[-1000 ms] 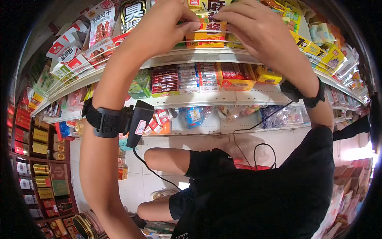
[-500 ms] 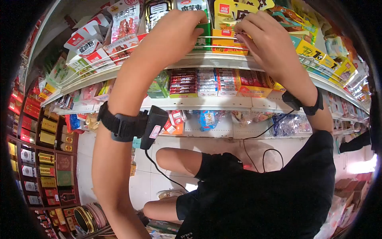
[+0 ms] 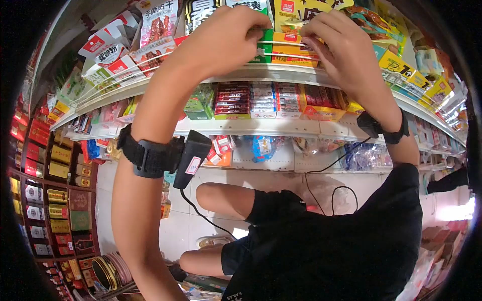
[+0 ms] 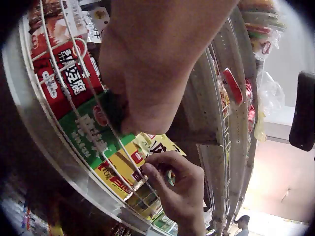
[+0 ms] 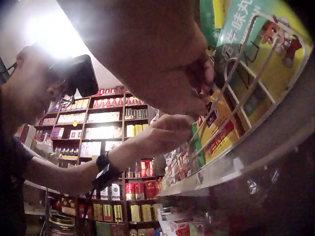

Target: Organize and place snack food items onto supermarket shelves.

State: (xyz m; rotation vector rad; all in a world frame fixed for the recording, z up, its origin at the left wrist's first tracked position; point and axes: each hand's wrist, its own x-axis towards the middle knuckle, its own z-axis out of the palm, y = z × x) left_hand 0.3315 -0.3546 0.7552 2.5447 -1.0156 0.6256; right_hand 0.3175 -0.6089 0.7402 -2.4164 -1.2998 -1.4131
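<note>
Both hands are up at the top display shelf. My left hand (image 3: pixel 228 42) bends over the green snack box (image 3: pixel 266 46), its fingers partly hidden behind the hand's back. Just right of it, a yellow snack box (image 3: pixel 293 52) holds yellow pouches (image 3: pixel 296 17) standing upright. The curled fingers of my right hand (image 3: pixel 341 52) are right at this box's front and the wire rail. In the left wrist view, the thumb and forefinger of the right hand (image 4: pixel 179 187) come close together by the yellow box (image 4: pixel 115 177). I cannot tell what either hand holds.
A white wire rail (image 3: pixel 241 60) runs along the shelf front. Snack pouches (image 3: pixel 158 25) stand to the left, and yellow price cards (image 3: pixel 401 70) hang at the right. Lower shelves carry boxed red sticks (image 3: pixel 232 100). A black cable (image 3: pixel 201 213) hangs from the left wrist camera.
My left hand has moved left from the yellow box to the green one. My right hand stays by the yellow box's right side, while the head view has shifted slightly.
</note>
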